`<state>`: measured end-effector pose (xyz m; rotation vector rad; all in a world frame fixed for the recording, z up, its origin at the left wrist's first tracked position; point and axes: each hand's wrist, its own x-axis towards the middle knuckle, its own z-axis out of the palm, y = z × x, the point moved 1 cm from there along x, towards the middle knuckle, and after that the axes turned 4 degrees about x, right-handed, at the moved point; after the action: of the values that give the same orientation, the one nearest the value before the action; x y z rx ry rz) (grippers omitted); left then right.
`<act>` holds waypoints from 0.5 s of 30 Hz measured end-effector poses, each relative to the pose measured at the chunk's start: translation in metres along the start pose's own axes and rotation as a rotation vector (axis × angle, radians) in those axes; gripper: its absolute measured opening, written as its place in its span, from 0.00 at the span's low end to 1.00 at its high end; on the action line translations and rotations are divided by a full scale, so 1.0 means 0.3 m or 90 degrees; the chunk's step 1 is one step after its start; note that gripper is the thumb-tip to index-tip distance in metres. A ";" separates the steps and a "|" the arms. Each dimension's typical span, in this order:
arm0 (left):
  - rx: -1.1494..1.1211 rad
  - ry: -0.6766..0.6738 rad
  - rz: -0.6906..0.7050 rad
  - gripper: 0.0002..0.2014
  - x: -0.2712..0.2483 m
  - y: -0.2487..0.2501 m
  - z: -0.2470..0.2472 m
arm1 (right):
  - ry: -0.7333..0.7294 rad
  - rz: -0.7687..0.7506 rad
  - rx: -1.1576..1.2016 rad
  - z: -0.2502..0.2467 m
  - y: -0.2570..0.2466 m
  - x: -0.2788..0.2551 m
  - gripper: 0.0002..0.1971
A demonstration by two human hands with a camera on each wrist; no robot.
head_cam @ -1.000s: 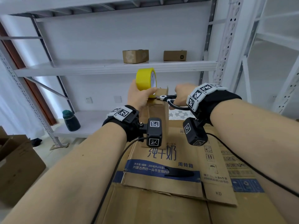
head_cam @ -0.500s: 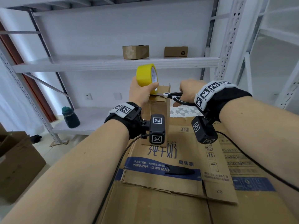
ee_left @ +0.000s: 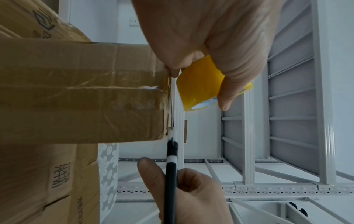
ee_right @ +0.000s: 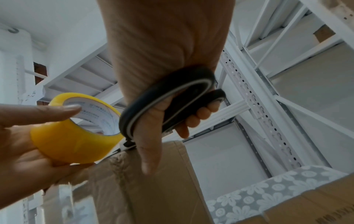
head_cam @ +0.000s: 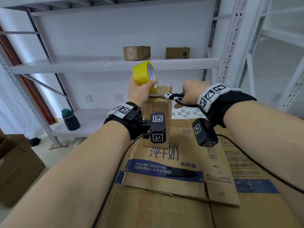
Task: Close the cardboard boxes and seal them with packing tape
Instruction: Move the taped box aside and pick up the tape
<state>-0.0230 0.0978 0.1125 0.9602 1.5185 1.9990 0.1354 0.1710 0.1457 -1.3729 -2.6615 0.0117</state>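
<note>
Our left hand (head_cam: 139, 94) grips the yellow tape roll (head_cam: 144, 74) above the small upright box (head_cam: 158, 112); our right hand (head_cam: 192, 92) grips scissors (head_cam: 174, 97), blades at the box's top edge.

1 tape roll (head_cam: 143, 73), 1 pr scissors (head_cam: 174, 96), 2 hands, 2 sm shelf boxes, 1 bottle (head_cam: 70, 119)

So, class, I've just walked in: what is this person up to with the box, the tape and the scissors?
A person is sealing a small upright cardboard box that stands on a stack of larger flattened cartons. The left hand holds a yellow tape roll just above the box's top edge. The right hand grips black-handled scissors, blades reaching to the tape between roll and box. Tape already runs along the box's side; the cut looks under way or imminent.
</note>
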 end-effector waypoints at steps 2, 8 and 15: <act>-0.001 0.008 0.000 0.34 0.000 0.002 -0.005 | -0.057 0.008 0.040 -0.004 -0.008 0.000 0.26; -0.033 0.020 -0.006 0.22 -0.007 0.002 -0.009 | -0.077 0.024 0.076 0.001 -0.016 0.006 0.26; -0.055 0.029 -0.021 0.18 0.001 -0.015 -0.021 | -0.015 0.063 -0.025 0.024 -0.006 0.010 0.22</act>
<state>-0.0283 0.0953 0.1072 0.8559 1.4495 2.0580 0.1314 0.1730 0.1391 -1.5234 -2.6234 -0.0135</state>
